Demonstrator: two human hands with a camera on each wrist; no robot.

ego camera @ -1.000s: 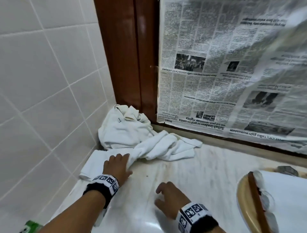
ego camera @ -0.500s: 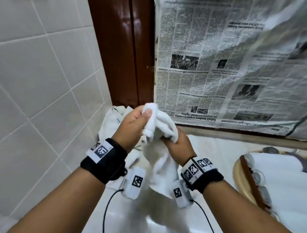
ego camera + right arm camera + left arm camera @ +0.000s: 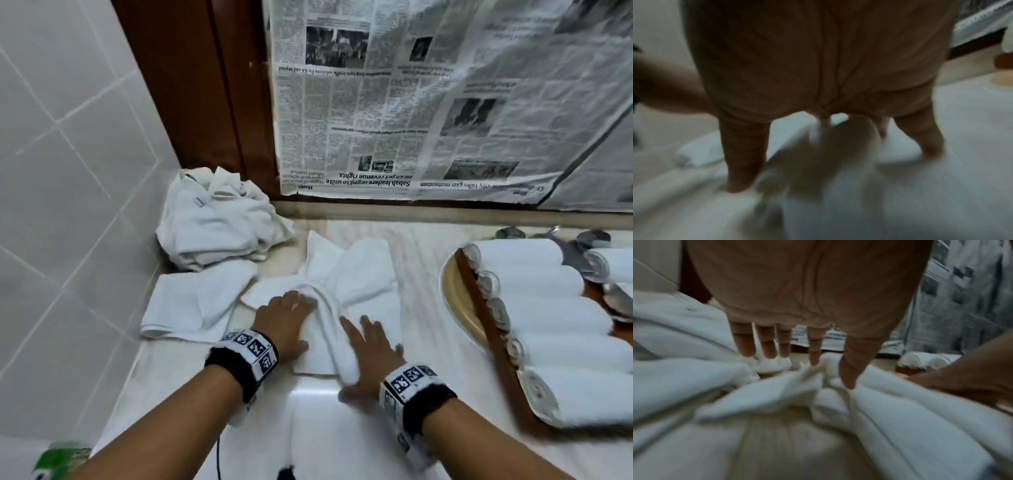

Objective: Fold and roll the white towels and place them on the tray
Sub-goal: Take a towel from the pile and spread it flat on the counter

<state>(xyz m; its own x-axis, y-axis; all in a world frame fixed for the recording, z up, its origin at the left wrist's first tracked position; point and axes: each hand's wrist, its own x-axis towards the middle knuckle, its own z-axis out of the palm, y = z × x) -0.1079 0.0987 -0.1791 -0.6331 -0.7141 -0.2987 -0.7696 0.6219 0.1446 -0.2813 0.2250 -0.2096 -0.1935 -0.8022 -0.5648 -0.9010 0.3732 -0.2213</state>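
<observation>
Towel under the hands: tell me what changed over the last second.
Half a second ago both hands held the towel up in the air. Now it lies on the counter, let go, with the left hand and right hand pressing it flat. The crumpled pile and rolled towels on the tray stayed put.

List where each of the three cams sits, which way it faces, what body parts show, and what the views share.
Head: on the head, looking down at the counter; both forearms, left hand, right hand on the towel, tray on the right.
Left wrist: under the left palm, looking along the fingers; right hand at the edge.
Right wrist: under the right palm, blurred; left forearm at the edge.
Shared: all show the towel.
</observation>
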